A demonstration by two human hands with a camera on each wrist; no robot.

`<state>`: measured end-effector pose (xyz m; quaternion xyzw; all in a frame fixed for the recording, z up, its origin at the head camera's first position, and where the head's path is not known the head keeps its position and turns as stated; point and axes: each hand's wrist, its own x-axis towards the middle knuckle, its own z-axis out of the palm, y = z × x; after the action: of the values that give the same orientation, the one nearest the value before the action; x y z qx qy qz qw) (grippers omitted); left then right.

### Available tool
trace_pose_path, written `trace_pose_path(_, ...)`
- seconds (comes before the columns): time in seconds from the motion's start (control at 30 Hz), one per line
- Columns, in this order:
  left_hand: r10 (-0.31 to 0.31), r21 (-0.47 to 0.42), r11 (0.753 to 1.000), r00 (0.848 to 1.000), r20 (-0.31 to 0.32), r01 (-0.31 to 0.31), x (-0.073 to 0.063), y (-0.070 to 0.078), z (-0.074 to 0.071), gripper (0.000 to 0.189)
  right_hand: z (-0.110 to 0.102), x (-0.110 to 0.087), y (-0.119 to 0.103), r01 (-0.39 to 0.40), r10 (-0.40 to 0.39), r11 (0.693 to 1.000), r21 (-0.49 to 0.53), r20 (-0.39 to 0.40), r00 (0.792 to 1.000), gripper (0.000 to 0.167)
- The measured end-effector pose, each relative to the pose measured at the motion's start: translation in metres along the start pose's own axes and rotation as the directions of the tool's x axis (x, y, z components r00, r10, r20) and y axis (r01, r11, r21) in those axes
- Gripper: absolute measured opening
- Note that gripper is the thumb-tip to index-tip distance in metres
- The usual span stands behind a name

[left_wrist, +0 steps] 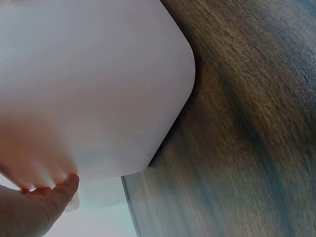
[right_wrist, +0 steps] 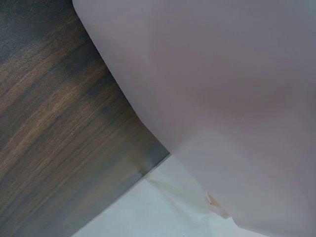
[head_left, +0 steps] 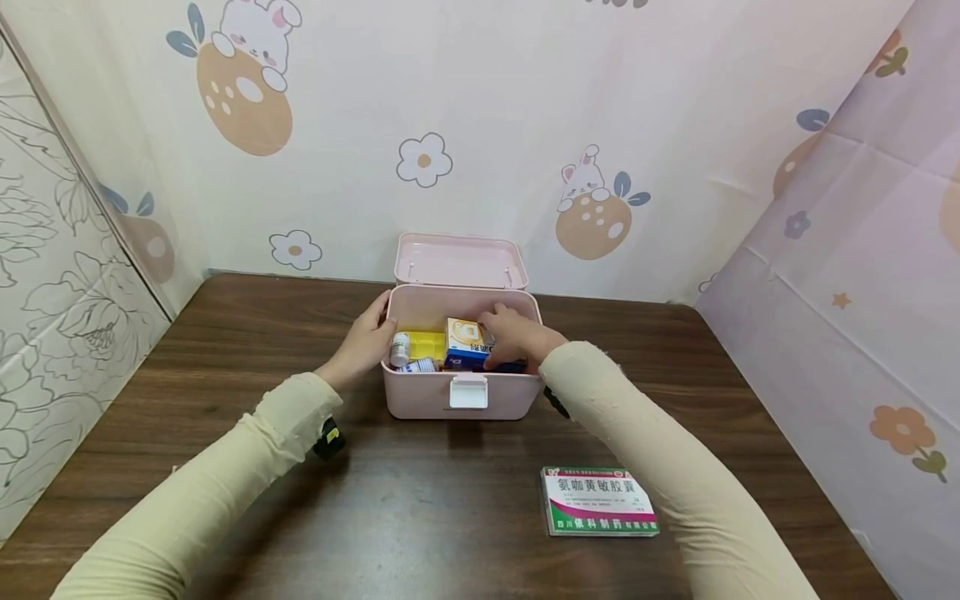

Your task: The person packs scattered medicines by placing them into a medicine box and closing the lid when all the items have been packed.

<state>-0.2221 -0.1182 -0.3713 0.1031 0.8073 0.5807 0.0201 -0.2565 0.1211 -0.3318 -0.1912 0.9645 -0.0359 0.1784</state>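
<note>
A pink lidded storage box [head_left: 423, 398] stands on the table, its lid [head_left: 459, 260] raised at the back. My left hand [head_left: 365, 340] rests against the left side at the rim; in the left wrist view the fingertips [left_wrist: 71, 181] touch the outer wall. Inside the box, my right hand [head_left: 517, 335] reaches over the right rim and grips a blue-and-white medicine box [head_left: 463, 337], thumb low at its front side. To its left are a white pill bottle [head_left: 401, 348], a yellow box [head_left: 427, 344] and a blue-and-white striped item [head_left: 418, 365]. The right wrist view shows only the box's outer wall [right_wrist: 212, 89], no hand.
A green, white and pink capsule box [head_left: 600, 502] lies flat on the brown wooden table [head_left: 420, 508], near my right forearm. A white latch [head_left: 468, 392] hangs on the pink box's front. Patterned cloth [head_left: 495, 100] covers the wall behind the table.
</note>
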Motion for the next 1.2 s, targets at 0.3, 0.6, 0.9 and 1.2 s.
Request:
trace_pose_path(0.3,0.013,-0.022,1.0,1.0,0.011,-0.013,0.003,0.002,0.003,0.056,-0.013,-0.007,0.003,0.094,-0.095,0.995,-0.017,-0.039,0.995,0.07)
trace_pose_path(0.6,0.018,-0.017,1.0,1.0,0.005,-0.018,0.005,0.002,0.006,0.055,-0.026,-0.019,0.011,0.225,-0.218,0.974,0.042,-0.124,0.968,0.065)
trace_pose_path(0.9,0.01,-0.017,1.0,1.0,0.01,-0.01,0.004,0.004,0.004,0.056,-0.048,-0.064,0.012,0.276,-0.25,0.958,0.074,-0.252,0.935,0.063)
trace_pose_path(1.2,-0.02,-0.003,1.0,1.0,0.013,0.02,-0.001,0.001,-0.002,0.056,-0.052,-0.11,0.022,0.298,-0.268,0.953,0.051,-0.308,0.913,0.063)
